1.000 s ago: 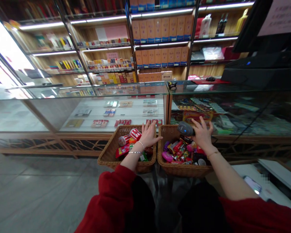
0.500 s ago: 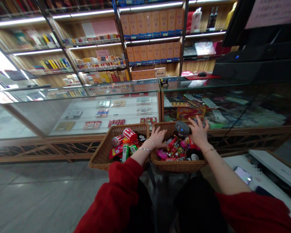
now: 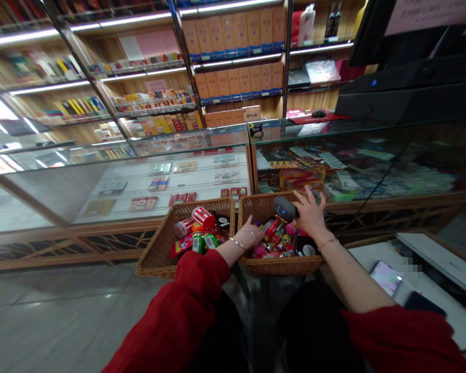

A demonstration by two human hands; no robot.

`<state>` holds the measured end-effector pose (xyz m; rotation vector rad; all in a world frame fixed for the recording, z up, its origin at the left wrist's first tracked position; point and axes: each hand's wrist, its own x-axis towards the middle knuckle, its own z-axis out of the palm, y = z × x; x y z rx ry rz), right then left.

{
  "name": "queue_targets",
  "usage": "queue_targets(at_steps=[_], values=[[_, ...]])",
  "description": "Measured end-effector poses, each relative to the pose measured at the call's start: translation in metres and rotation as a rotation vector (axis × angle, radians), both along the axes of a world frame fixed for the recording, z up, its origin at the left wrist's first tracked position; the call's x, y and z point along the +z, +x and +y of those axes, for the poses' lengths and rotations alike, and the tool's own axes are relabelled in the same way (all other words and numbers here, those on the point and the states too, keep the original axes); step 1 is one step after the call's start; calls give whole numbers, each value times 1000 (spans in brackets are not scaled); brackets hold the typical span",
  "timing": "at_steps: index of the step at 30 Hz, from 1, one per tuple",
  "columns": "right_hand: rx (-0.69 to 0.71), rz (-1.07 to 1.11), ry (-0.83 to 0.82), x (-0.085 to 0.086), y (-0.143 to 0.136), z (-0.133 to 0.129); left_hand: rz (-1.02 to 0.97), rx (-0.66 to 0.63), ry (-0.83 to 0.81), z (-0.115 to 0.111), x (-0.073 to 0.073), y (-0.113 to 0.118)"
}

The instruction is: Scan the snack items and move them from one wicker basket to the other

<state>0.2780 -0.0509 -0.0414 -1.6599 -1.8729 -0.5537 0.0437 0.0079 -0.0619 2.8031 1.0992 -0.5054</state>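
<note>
My left hand (image 3: 255, 232) reaches into the right wicker basket (image 3: 279, 267). Its thumb points up and its fingers curl down among small wrapped sweets (image 3: 277, 239); what they pinch, if anything, is hidden. My right hand (image 3: 311, 213) is over the basket's right side, gripping a dark grey handheld scanner (image 3: 285, 208) with a small blue light. Part of the scanner is behind the fingers. Beside this basket stands the left wicker basket (image 3: 151, 254), holding a red-and-white striped tub (image 3: 203, 217), green packets (image 3: 198, 242) and other packets.
A glass display counter (image 3: 159, 150) runs behind the baskets, with stocked shelves (image 3: 233, 57) beyond. A monitor (image 3: 373, 36) stands at the upper right. To my right, a phone (image 3: 386, 277) lies on a white surface (image 3: 363, 254).
My left hand has gone from spread fingers above the right basket to curled fingers down among the sweets. My right hand still holds the scanner. The view has shifted slightly.
</note>
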Motion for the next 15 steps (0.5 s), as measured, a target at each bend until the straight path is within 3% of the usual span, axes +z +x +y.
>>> queue_targets(at_steps=[8, 11, 15], values=[[7, 8, 19, -2, 0, -3, 111, 14, -77, -1, -8, 15], [17, 24, 32, -5, 2, -3, 121, 7, -57, -6, 0, 16], [-3, 41, 49, -8, 5, -2, 117, 18, -37, -6, 23, 14]])
